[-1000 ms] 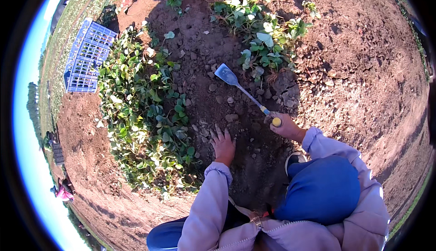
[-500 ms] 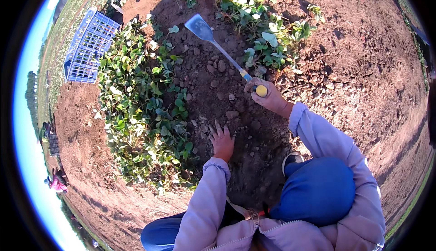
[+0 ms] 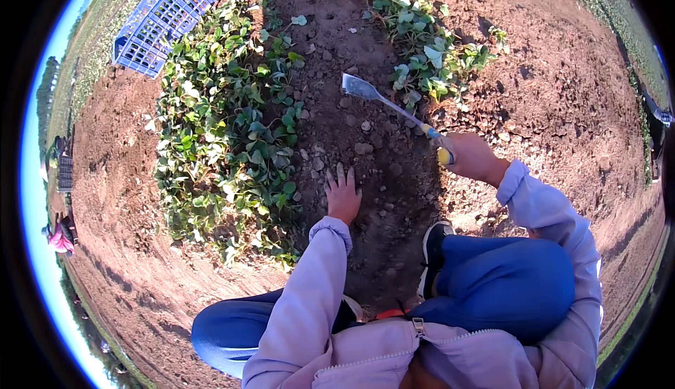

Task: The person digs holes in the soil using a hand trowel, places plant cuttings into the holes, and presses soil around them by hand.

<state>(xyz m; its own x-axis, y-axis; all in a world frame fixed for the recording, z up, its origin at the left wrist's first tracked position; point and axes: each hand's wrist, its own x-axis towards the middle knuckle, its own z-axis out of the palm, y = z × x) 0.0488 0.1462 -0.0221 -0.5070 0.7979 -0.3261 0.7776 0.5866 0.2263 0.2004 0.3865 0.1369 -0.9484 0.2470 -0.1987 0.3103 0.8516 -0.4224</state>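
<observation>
My right hand [image 3: 474, 158] is closed around the yellow handle of a long-necked hand trowel [image 3: 402, 110]. Its flat metal blade points toward the far left, over the dark soil between the plants. My left hand [image 3: 343, 197] rests palm down on the soil [image 3: 385, 206], fingers spread, holding nothing. Just left of that hand runs a dense row of low leafy plants [image 3: 218, 136] that look like strawberry plants. A smaller leafy clump [image 3: 429, 48] grows beyond the trowel, on the right.
A blue plastic crate [image 3: 165, 20] lies tilted at the far left of the plants. My bent knees [image 3: 513, 276] and a dark shoe [image 3: 432, 259] are close behind my hands. Another person in pink [image 3: 62, 238] is at the far left edge. Clods and stones dot the soil.
My right hand has moved right with the trowel, and the blade has swung nearer and to the right. The left hand stays on the soil. The view has shifted slightly.
</observation>
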